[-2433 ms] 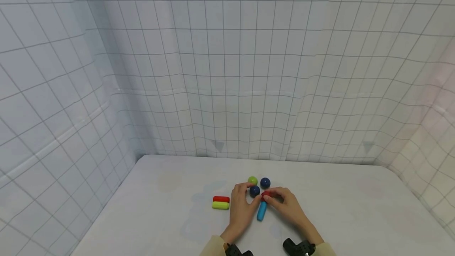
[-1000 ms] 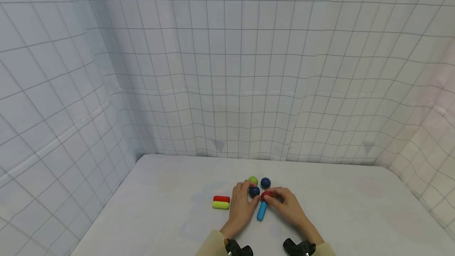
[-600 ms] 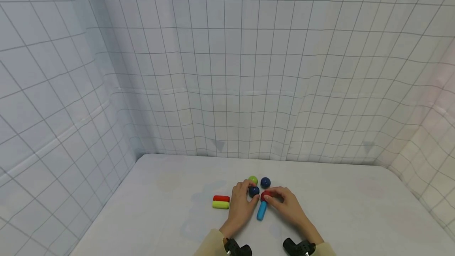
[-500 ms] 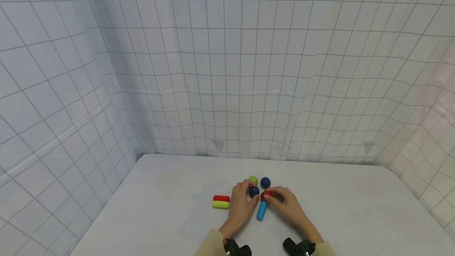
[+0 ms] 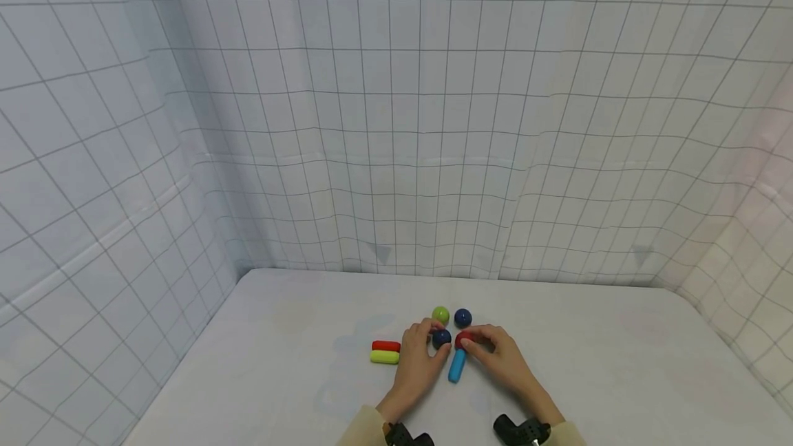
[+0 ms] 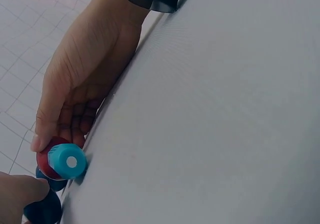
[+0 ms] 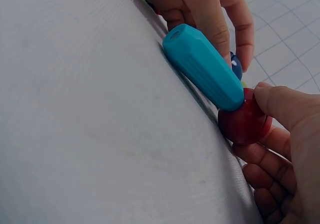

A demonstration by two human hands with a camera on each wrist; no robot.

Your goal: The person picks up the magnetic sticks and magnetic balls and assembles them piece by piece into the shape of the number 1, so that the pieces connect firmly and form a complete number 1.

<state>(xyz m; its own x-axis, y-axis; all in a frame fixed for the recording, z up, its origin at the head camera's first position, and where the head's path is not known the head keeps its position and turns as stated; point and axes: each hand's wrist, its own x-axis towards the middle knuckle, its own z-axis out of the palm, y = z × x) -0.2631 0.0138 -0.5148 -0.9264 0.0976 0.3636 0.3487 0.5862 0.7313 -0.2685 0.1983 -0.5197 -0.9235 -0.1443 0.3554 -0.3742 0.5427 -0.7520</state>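
My right hand pinches a glossy red ball between thumb and fingers. A blue ribbed stick meets the ball at one end and points back toward me; a small round spot marks its free end in the left wrist view. To the left, my left hand holds a dark blue ball between thumb and index finger, a short gap from the red one. Behind them lie a second dark blue ball and a green ball.
Left of my left hand, a red stick and a yellow-green stick lie side by side on the white table. A white grid-patterned curtain surrounds the table's back and sides.
My left hand has drawn the dark blue ball slightly toward me, away from the green ball, which shows more fully. The right hand, red ball and blue stick have barely moved.
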